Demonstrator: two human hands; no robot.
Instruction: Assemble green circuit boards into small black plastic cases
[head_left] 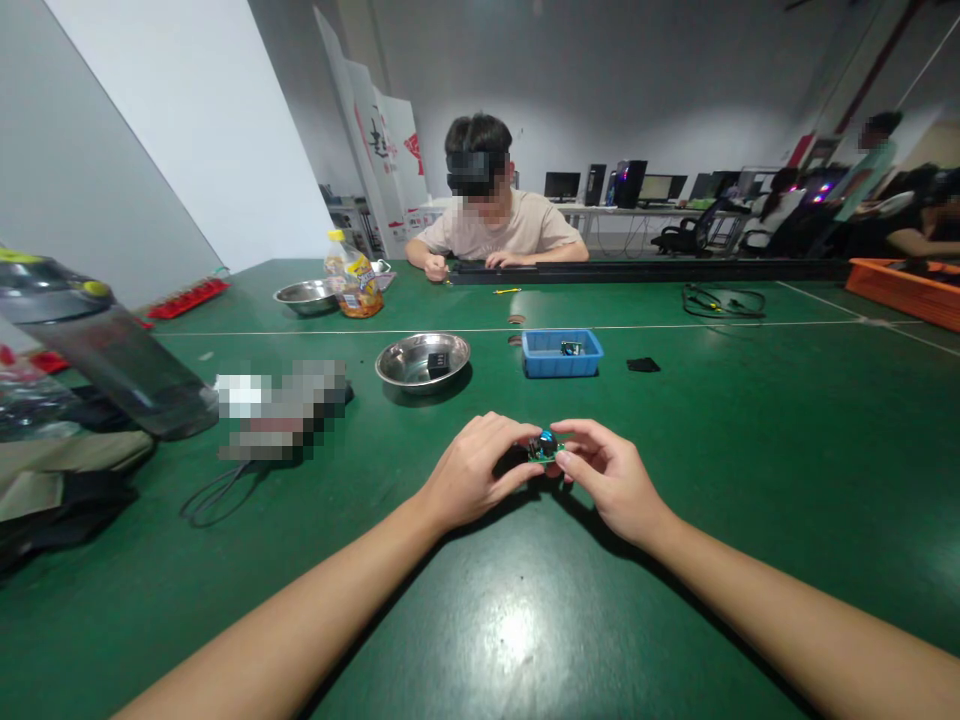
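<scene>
Between my two hands, just above the green table, is a small green circuit board with a round black and blue part on top. My left hand pinches its left side between thumb and fingers. From the right, my right hand grips the other edge with thumb and fingertips. The board's underside is hidden. Beyond my hands stands a blue plastic bin with a small electronic part inside. A metal bowl to its left holds a black square piece.
A flat black piece lies right of the bin. Farther left are a second bowl, a drink bottle, a large tumbler and a cable. Across the table a person works beside a long black bar. An orange crate stands right.
</scene>
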